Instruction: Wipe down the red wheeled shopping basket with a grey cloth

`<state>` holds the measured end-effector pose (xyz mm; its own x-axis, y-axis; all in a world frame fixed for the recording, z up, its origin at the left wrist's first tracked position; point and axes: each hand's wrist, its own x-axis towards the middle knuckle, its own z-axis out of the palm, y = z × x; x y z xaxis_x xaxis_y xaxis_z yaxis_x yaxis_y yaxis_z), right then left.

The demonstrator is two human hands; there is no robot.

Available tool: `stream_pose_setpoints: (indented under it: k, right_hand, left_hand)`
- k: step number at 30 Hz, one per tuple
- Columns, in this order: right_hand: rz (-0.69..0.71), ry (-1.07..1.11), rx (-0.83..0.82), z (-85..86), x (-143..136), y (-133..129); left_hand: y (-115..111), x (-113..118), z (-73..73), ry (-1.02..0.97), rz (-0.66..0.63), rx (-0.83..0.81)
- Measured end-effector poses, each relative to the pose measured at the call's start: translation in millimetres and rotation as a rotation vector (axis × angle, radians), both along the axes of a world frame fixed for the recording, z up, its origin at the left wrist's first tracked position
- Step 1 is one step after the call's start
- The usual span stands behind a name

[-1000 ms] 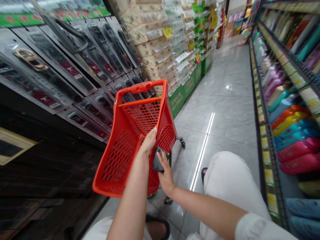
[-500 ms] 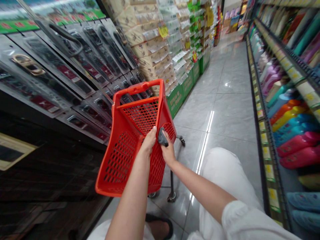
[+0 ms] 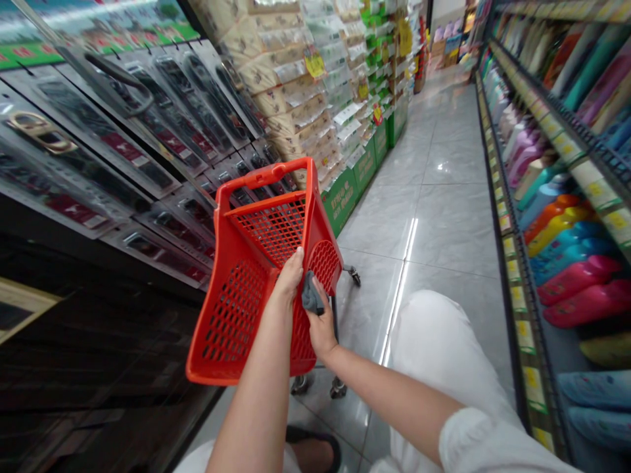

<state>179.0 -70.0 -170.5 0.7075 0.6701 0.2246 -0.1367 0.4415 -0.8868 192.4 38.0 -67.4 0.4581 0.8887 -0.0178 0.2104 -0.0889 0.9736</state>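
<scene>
A red shopping cart (image 3: pixel 236 309) with a perforated basket stands tilted in view in front of me. My left hand (image 3: pixel 290 274) is closed over the basket's near side rim, its thumb pointing up along it. Against the outer face of that same side, my right hand (image 3: pixel 321 323) presses a dark grey cloth (image 3: pixel 311 294). The cloth lies just below the round perforated panel (image 3: pixel 323 263). Part of the cloth is covered by my right fingers.
Packaged belts (image 3: pixel 162 151) hang on the rack at left. Stacked paper packs (image 3: pixel 290 98) stand on green boxes (image 3: pixel 340 200) behind the cart. A shelf of colourful bottles (image 3: pixel 572 243) runs along the right. Grey tiled floor (image 3: pixel 444 217) lies between.
My right hand and the cloth have moved slightly left and down along the basket's outer side. The whole scene has shifted a little left, and my left hand keeps its hold.
</scene>
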Motion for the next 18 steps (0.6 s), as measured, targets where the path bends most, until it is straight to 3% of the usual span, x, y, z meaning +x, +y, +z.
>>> stream_pose_setpoints:
  k: [4,7,10,14,16,18]
  right_hand:
    - [0.053,-0.018,0.047,-39.5,6,4]
    - [-0.005,0.248,-0.127,-58.3,23,23]
    - [-0.078,0.405,-0.212,-47.7,49,46]
    - [-0.054,0.031,-0.008,-26.6,67,63]
    - [-0.033,-0.080,0.017,-34.7,65,63]
    - [-0.060,-0.005,-0.061,-53.7,58,62]
  left_hand:
    - [-4,0,3.7,0.013,0.008,0.007]
    - [-9,-2,6.8,0.016,-0.002,-0.051]
    - [-13,-3,8.2,-0.014,-0.029,-0.139]
    - [-13,-2,7.6,-0.039,-0.005,-0.139]
    - [-14,-1,7.6,-0.029,0.029,-0.115]
    - [-16,-1,8.4,-0.019,0.038,-0.132]
